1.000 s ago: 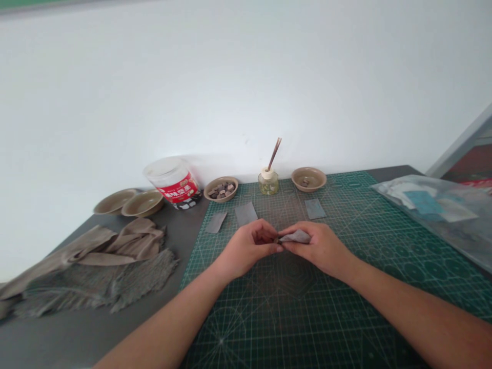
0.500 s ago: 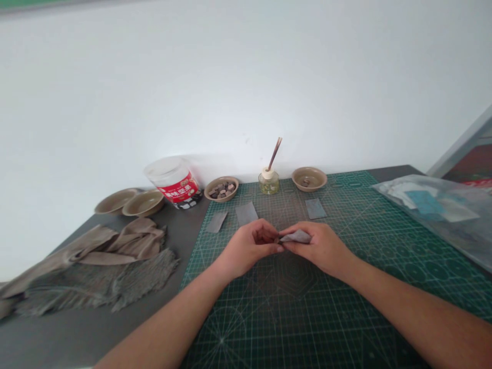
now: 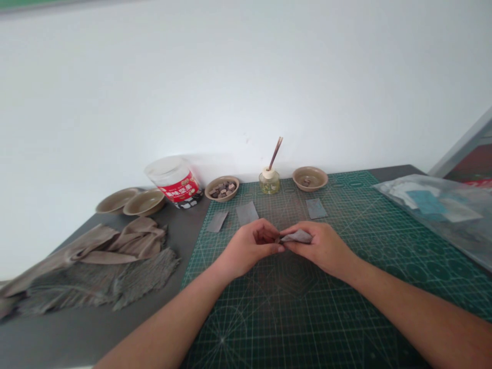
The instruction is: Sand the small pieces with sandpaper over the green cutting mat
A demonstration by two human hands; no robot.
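Observation:
Over the green cutting mat (image 3: 246, 307), my two hands meet at the fingertips. My right hand (image 3: 321, 247) is closed on a folded grey sheet (image 3: 299, 236), which sticks out between thumb and fingers. My left hand (image 3: 249, 248) pinches a small dark piece at the sheet's left end; most of that piece is hidden by the fingers. Beyond my hands, flat grey sheets lie on the mat: one at the left (image 3: 217, 221), one beside it (image 3: 247, 212) and one to the right (image 3: 316, 208).
Along the wall stand a bowl of small blocks (image 3: 222, 189), a glass bottle with sticks (image 3: 269, 182), a bowl with small pieces (image 3: 310, 179), a red-labelled tub (image 3: 175, 182) and two bowls (image 3: 144, 203). Cloth (image 3: 115, 261) lies left, a plastic bag (image 3: 438, 205) right.

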